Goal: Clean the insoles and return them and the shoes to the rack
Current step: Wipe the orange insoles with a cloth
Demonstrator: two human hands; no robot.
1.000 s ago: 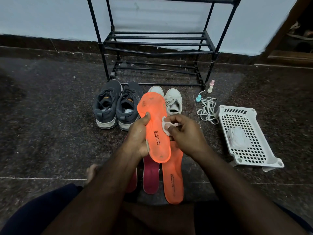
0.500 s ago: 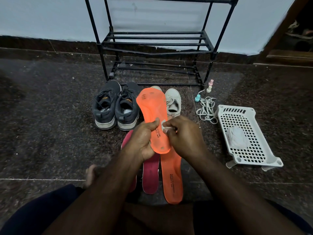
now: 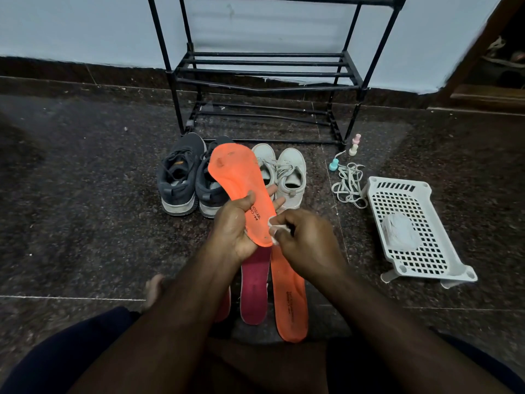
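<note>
My left hand grips an orange insole near its heel, toe end pointing away from me. My right hand pinches a small white wipe against the insole's heel edge. On the floor under my hands lie a second orange insole and a magenta insole; another reddish one shows partly behind my left forearm. A dark grey pair of sneakers and a white pair stand in front of the black shoe rack.
A white perforated plastic basket holding a white pack sits on the floor to the right. Loose white laces and small pastel bottles lie by the rack's right leg. My knees fill the bottom of the view.
The right hand with the wipe has slid down the insole from its middle to the heel edge. The insole has tilted slightly, and the white shoes behind it show more.
</note>
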